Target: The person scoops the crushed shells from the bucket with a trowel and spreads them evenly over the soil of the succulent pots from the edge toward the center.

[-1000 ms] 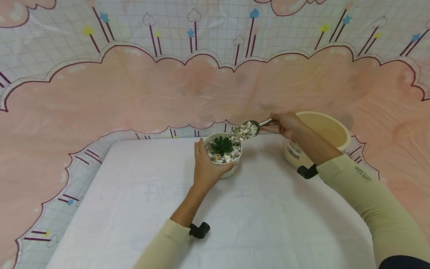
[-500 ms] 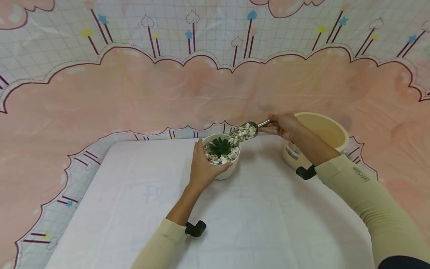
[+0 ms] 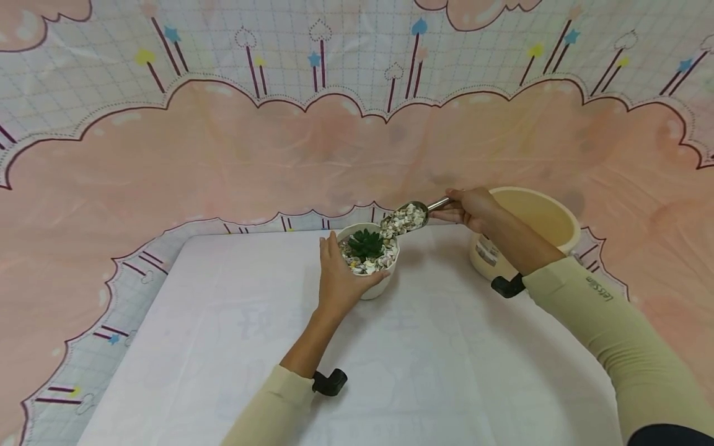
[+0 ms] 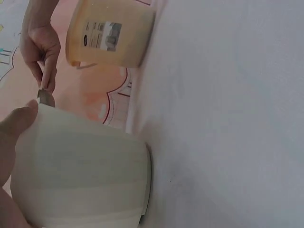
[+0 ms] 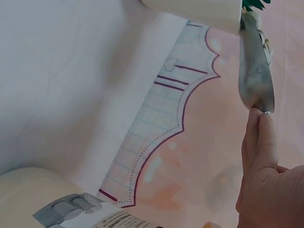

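A white plant pot (image 3: pixel 375 288) stands near the far edge of the table, holding a green succulent (image 3: pixel 365 244) in a bed of pale pebbles (image 3: pixel 368 266). My left hand (image 3: pixel 341 282) grips the pot around its near left side, thumb toward the right along the rim. In my right hand (image 3: pixel 471 207) is the handle of a metal scoop (image 5: pixel 256 71), heaped with the same stones. Its tip lies over the pot's right rim, and the right wrist view shows the scoop's underside beside the pot. Part of the left hand's grip is hidden behind the pot.
A cream bucket (image 3: pixel 569 232) with a printed label stands at the far right, partly behind my right forearm. The white table (image 3: pixel 223 347) ends just beyond the pot. A pink patterned cloth (image 3: pixel 279 161) covers the area behind.
Both hands keep their holds, with the scoop staying at the pot's rim. The view and pot have shifted only slightly; the heap of stones looks much the same.
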### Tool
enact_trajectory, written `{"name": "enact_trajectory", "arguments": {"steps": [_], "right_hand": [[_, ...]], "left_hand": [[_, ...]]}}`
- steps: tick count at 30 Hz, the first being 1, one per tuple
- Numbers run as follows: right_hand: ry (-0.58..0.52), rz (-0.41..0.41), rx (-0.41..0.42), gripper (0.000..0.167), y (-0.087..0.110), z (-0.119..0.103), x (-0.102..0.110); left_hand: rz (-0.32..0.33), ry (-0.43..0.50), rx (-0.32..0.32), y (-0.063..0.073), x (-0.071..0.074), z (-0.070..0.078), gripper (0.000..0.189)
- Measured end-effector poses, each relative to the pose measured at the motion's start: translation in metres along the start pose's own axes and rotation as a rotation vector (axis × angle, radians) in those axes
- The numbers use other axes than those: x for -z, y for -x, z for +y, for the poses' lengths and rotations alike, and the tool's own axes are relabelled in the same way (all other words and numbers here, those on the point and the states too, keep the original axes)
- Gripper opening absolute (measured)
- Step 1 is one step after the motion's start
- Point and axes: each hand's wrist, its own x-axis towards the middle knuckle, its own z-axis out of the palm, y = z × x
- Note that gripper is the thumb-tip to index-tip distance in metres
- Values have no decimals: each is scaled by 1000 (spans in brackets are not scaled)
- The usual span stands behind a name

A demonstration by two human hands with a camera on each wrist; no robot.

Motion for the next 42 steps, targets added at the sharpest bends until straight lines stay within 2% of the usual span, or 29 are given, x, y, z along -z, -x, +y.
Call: {"name": "enact_trajectory", "arguments": {"steps": [2, 9, 13, 17, 21, 26, 34, 39, 42], "right_hand": [[-3, -1, 1, 34, -1, 0, 0], [4, -2, 14, 37, -3, 2, 1], [12, -15, 18, 38, -2, 2, 1], [15, -20, 19, 37, -1, 2, 1], [7, -15, 20, 35, 0, 2, 1], [5, -22, 24, 33, 1, 1, 0], [29, -17, 38, 33, 2, 0, -2], [22, -10, 29, 34, 2, 0, -2], [23, 0, 21, 34, 2, 1, -2]], "left_hand": [[0, -1, -10, -1, 1, -1, 135], [-90, 30, -63, -7, 13, -13, 132], [-117, 48, -72, -8, 16, -13, 129], [-96, 49, -26, -3, 12, -6, 134], [-34, 15, 1, 3, 5, 0, 138], [4, -15, -16, 1, 3, -3, 136], [-88, 22, -84, -7, 14, -11, 134], [-150, 27, -79, -9, 21, -11, 133], [-160, 38, -72, -7, 21, -9, 132]]}}
